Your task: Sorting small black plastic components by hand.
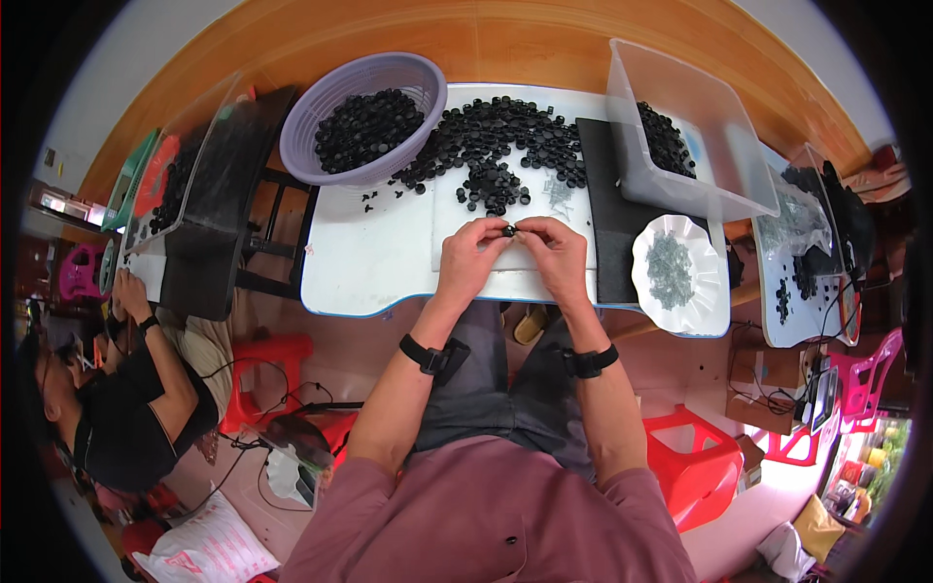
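Observation:
A small round black cap (508, 231) is pinched between the fingertips of my left hand (466, 257) and my right hand (554, 255). Both hands meet over the white table (369, 262), near its front edge. Just beyond them lies a small heap of black caps (491, 185), which runs into a wider spread of the same parts. Small see-through pieces (559, 194) are scattered right of that heap. To my right, a white scalloped dish (705, 296) holds many more see-through pieces (669, 270).
A purple-grey basket (296, 146) full of black parts stands at the back left. At the back right, a see-through bin (700, 194) rests on a black board (610, 257). A co-worker (146, 389) sits at another table on the left. Red stools (690, 466) stand nearby.

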Demonstrator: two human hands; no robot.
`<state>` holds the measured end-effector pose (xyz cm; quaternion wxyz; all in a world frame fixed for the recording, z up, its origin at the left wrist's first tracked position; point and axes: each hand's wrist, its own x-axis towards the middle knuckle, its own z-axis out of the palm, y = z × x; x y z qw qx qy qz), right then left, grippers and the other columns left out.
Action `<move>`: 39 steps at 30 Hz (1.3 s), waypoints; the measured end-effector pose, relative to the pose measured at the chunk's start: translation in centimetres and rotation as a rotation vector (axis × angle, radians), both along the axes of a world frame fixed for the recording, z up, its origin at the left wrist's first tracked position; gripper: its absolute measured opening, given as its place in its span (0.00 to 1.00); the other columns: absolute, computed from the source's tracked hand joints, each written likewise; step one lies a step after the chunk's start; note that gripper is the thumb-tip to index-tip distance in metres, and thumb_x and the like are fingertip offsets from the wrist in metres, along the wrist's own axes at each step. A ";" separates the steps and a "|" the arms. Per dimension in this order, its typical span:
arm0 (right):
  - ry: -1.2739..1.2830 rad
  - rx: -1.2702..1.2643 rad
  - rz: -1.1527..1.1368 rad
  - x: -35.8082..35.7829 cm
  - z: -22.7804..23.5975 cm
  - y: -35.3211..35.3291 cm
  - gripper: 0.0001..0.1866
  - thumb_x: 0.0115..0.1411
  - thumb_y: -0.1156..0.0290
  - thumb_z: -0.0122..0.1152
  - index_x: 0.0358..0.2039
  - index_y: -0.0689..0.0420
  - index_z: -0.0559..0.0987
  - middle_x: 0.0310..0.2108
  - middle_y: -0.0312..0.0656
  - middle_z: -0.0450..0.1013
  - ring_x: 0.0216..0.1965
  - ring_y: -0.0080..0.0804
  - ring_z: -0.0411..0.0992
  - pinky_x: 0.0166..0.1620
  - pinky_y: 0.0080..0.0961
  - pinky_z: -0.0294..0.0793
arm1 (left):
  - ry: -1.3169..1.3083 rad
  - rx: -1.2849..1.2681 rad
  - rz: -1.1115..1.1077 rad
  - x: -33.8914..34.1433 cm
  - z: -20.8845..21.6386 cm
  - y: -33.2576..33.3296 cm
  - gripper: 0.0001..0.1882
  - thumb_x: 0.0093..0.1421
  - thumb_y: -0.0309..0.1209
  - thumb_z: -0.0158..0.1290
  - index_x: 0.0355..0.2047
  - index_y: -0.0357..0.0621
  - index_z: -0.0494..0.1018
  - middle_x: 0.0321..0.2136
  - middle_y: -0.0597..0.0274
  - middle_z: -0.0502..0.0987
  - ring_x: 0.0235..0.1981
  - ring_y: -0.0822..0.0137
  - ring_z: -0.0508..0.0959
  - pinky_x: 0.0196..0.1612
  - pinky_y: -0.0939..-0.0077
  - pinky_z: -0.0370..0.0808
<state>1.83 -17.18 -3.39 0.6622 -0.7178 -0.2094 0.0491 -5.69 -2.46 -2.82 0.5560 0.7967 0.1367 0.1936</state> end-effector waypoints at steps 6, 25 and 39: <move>0.017 0.009 -0.009 -0.1 0.0 0.1 0.07 0.60 0.79 0.68 0.40 0.62 0.87 0.32 0.38 0.83 0.31 0.18 0.77 0.37 0.18 0.76 | -0.025 0.032 -0.010 -0.1 -0.2 0.1 0.15 0.60 0.25 0.65 0.47 0.36 0.81 0.38 0.55 0.86 0.39 0.68 0.86 0.44 0.76 0.80; -0.034 0.049 0.032 0.0 0.2 0.1 0.07 0.58 0.83 0.67 0.37 0.62 0.87 0.37 0.39 0.83 0.34 0.21 0.78 0.38 0.18 0.76 | -0.053 0.084 -0.077 -0.1 -0.4 0.3 0.16 0.60 0.24 0.64 0.49 0.35 0.79 0.41 0.54 0.86 0.43 0.63 0.87 0.47 0.72 0.81; -0.479 -0.099 -0.019 -0.6 1.0 0.4 0.08 0.55 0.85 0.66 0.35 0.61 0.85 0.36 0.45 0.83 0.37 0.39 0.82 0.40 0.29 0.82 | -0.045 0.126 -0.049 -0.3 -0.5 0.2 0.14 0.60 0.24 0.64 0.47 0.36 0.81 0.40 0.54 0.86 0.41 0.64 0.87 0.46 0.73 0.82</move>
